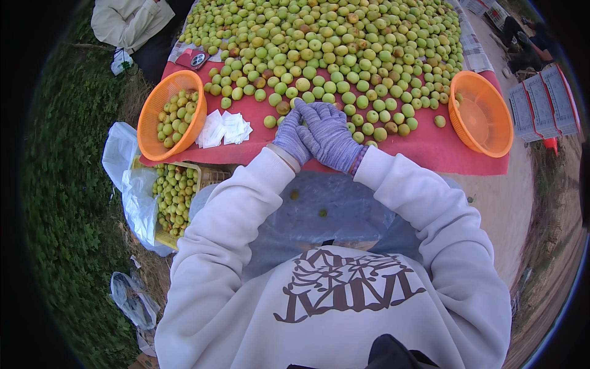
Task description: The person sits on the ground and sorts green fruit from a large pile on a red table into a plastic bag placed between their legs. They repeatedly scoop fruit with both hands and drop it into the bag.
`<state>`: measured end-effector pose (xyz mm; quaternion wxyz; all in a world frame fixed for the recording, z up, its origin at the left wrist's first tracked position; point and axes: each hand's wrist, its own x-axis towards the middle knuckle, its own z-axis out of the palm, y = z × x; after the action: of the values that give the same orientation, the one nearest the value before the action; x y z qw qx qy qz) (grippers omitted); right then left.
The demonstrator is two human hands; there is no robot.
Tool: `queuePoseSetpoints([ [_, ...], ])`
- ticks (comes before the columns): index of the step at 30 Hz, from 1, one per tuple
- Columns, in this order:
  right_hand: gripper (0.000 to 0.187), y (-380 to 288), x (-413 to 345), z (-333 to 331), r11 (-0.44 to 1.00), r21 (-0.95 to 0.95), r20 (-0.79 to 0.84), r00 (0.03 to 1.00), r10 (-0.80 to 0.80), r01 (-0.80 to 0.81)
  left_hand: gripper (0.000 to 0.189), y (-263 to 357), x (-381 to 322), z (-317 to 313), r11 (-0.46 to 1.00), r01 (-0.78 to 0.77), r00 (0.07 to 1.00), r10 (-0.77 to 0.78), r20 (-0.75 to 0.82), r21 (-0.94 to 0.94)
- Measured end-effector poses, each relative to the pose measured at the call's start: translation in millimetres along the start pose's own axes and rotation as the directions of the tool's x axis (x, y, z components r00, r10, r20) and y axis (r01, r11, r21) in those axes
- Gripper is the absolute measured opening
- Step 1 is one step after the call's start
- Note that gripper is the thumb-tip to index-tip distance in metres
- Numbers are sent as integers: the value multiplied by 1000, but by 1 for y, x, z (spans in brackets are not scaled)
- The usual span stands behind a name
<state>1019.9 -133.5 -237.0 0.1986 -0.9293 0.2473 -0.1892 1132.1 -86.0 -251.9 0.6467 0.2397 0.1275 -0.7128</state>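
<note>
My left hand (293, 134) and my right hand (328, 133) wear knitted grey-purple gloves and meet over the front of the table. The right fingers lie across the left ones and cover part of them. Whether anything is held between them is hidden. Just beyond the fingertips spreads a heap of small round fruits (332, 55), apparently jujubes, green to yellow with some brown patches. They rest on a red cloth (258, 127). Left of my hands lies a small pile of white paper packets (225, 128).
An orange plastic basket (146, 117) with fruits stands at left; another (484, 117) at right holds few. Below left, a yellow crate (199, 177) contains fruits beside plastic bags (140, 198). A smartphone (191, 59), another person's sleeve (131, 23) and stacked crates (544, 104) surround the table.
</note>
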Motion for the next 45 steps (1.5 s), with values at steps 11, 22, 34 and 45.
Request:
queuePoseSetpoints([
  [11, 73, 139, 14, -63, 699, -483, -78, 821, 566, -528, 39, 225, -97, -14, -128, 221, 231, 970, 76, 967],
  [22, 68, 97, 37, -28, 800, -506, 89, 903, 421, -323, 40, 113, 21, -12, -691, -174, 611, 483, 628, 701],
  [34, 73, 77, 4, -13, 951, -305, 330, 943, 49, 57, 29, 74, 77, 6, -869, 126, 760, 395, 517, 479],
  [45, 36, 88, -4, -41, 995, -101, 83, 996, 25, -17, 45, 134, 79, 21, -846, 316, 829, 467, 309, 429],
])
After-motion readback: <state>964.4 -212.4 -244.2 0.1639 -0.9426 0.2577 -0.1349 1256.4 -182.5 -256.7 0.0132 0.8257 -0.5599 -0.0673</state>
